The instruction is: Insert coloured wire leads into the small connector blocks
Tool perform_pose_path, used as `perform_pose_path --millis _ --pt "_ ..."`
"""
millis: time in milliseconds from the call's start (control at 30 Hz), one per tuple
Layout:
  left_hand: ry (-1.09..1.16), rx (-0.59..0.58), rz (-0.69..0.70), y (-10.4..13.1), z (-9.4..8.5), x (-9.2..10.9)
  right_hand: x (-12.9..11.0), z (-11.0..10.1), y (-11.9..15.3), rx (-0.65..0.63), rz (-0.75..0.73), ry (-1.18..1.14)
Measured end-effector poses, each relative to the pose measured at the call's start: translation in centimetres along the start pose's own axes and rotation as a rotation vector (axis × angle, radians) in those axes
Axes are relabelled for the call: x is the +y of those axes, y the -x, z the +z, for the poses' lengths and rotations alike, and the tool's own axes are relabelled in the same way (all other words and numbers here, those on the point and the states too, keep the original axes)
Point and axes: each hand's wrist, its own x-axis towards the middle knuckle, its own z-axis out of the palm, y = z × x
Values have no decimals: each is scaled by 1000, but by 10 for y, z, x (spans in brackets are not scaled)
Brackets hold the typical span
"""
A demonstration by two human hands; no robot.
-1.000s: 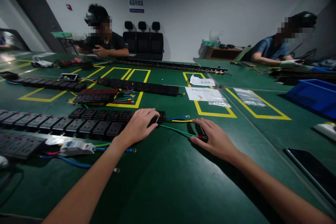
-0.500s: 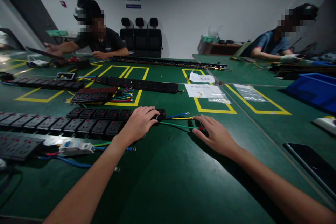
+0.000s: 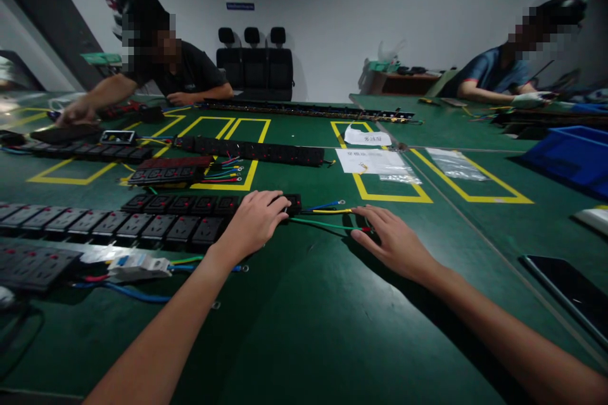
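My left hand [image 3: 260,223] lies over the right end of a black socket strip [image 3: 183,204], fingers curled round it and hiding part of it. Blue, yellow and green wires [image 3: 325,224] stick out from that end, tipped with ring terminals. At their tips is my right hand [image 3: 396,240]; its fingertips touch the yellow wire's end, the thumb apart and close to the green wire's red sleeve. Alongside the first strip, nearer to me, runs a longer socket strip [image 3: 126,228]. A white breaker [image 3: 139,266] with coloured wires lies left of my left forearm.
Further back lie another socket strip [image 3: 247,150] and a shorter one [image 3: 166,175]. Paper sheets [image 3: 361,161], plastic bags [image 3: 456,165], a blue bin [image 3: 570,158] and a phone [image 3: 567,291] are on the right. Two co-workers sit across the green table [image 3: 304,329].
My hands stay nearly in place on the strip and wires. The co-worker at left leans further down and has lowered a dark flat piece to the table. The view shifts slightly.
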Motion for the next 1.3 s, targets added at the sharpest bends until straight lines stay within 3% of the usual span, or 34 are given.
perform_pose_path --millis 567,933,1300 --pt "126 27 6 1 1 -3 2 3 2 -11 5 15" --pt "70 47 40 -1 3 -4 2 4 1 0 2 -6" --pt "69 15 -24 -1 -4 5 1 3 2 12 -4 -16"
